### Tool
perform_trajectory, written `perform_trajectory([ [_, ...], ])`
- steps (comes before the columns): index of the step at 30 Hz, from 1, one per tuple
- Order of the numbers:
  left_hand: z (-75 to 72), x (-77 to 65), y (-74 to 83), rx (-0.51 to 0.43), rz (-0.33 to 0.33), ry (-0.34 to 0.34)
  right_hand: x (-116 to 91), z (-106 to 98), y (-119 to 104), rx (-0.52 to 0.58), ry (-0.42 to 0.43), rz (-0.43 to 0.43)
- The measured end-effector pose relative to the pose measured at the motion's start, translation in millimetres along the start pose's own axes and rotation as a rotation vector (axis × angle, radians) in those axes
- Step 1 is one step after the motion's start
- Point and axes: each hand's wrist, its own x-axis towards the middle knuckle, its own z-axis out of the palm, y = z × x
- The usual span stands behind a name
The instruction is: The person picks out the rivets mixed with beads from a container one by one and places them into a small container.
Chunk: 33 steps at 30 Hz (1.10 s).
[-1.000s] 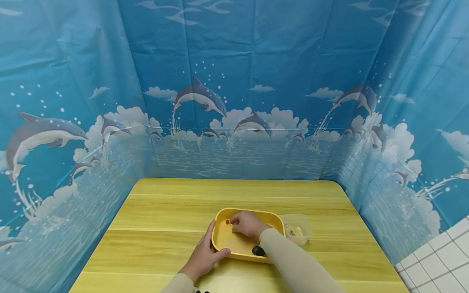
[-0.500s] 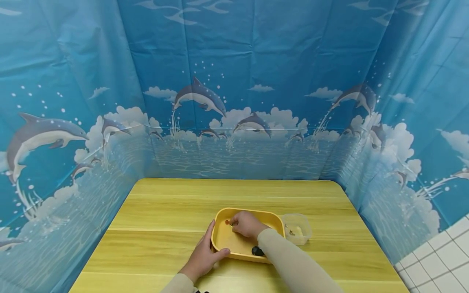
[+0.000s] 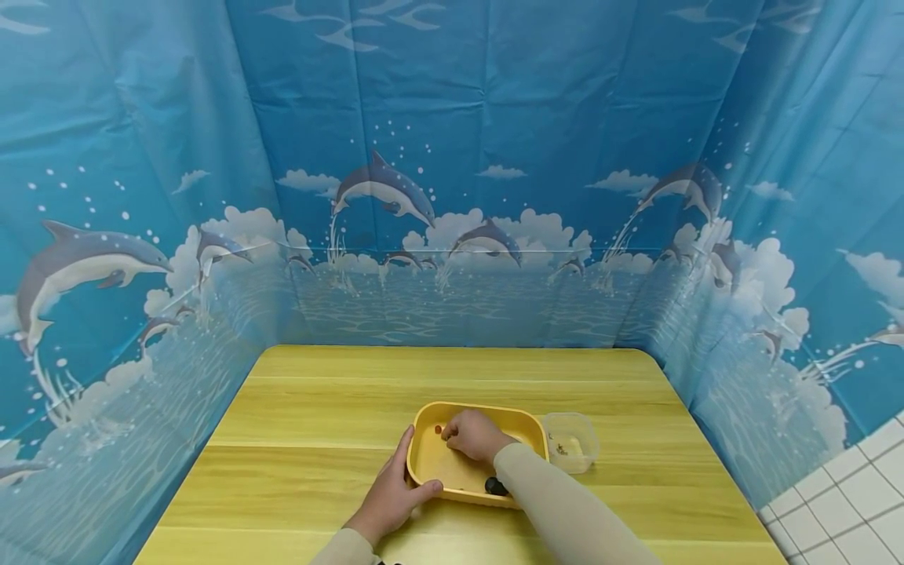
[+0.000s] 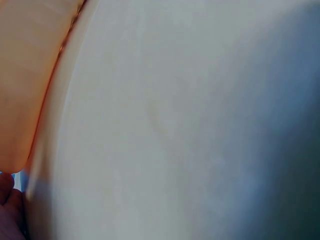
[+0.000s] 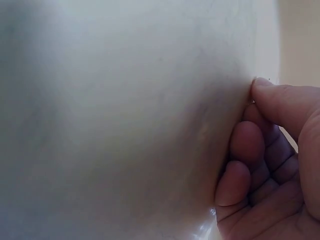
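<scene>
My left hand (image 3: pixel 391 488) holds the near left corner of a yellow tray (image 3: pixel 417 463), its thumb along the near rim and the fingers against the left wall. Inside the tray, my right hand (image 3: pixel 479 434) has its fingers curled and thumb meeting index finger. A tiny dark piece (image 3: pixel 445 437) shows at those fingertips; its kind is too small to tell. Just left of them lies a small orange-red piece (image 3: pixel 438 429). The right wrist view shows the curled right hand (image 5: pixel 272 165) close up; there the piece is not clearly visible. The tray wall (image 4: pixel 30 85) fills the left wrist view's upper left.
A clear plastic container (image 3: pixel 589 451) with several tiny gold-coloured bits stands against the tray's right side. A black rounded thing (image 3: pixel 496 486) shows beside the right sleeve at the tray's near side. The wooden table (image 3: pixel 318 408) backs onto a blue dolphin curtain (image 3: pixel 452 306).
My right fingertips have drawn slightly down in the tray, and the right sleeve has shifted a little left. The left hand and tray stay nearly where they were.
</scene>
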Motion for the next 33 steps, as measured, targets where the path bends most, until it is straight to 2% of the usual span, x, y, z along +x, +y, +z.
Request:
perform_trajectory([
  [8,-0.3,0.9,0.3,-0.003,-0.011,-0.005,-0.4,1.4,1.8,0.027,0.01,0.001],
  [19,-0.1,1.2,-1.8,0.005,-0.014,-0.007,-1.4,2.3,0.9,0.119,-0.021,0.068],
  [27,-0.4,0.8,0.8,-0.023,-0.024,-0.016,0.5,3.3,3.0,0.039,-0.004,0.038],
  [33,0.2,1.0,-0.3,-0.025,-0.029,-0.019,-0.4,4.0,2.6,0.024,0.01,0.015],
])
